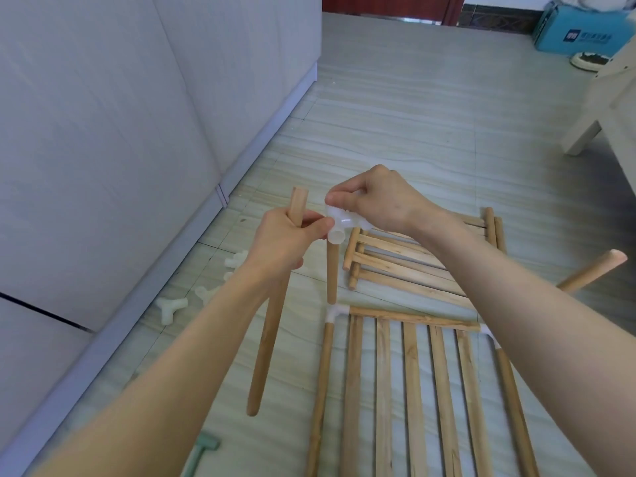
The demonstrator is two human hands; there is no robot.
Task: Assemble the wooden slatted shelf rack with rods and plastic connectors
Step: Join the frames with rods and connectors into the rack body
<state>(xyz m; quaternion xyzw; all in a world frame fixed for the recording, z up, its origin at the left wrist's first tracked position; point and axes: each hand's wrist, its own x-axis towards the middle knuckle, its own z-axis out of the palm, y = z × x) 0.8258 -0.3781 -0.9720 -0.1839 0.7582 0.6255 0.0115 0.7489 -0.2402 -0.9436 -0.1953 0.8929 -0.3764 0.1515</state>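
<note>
Now left hand [285, 239] grips rod [268, 325]; right hand [375, 197] pinches connector [339, 225].

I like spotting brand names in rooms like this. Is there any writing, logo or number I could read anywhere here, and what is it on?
Blue cardboard box, far right by the wall: a white logo patch and a row of white characters on its side, too small and blurred to read.
Wooden rods, slatted panels, plastic connectors, the white cabinet fronts and the floor: no writing visible.
So nothing here can be quoted as legible text.
</note>
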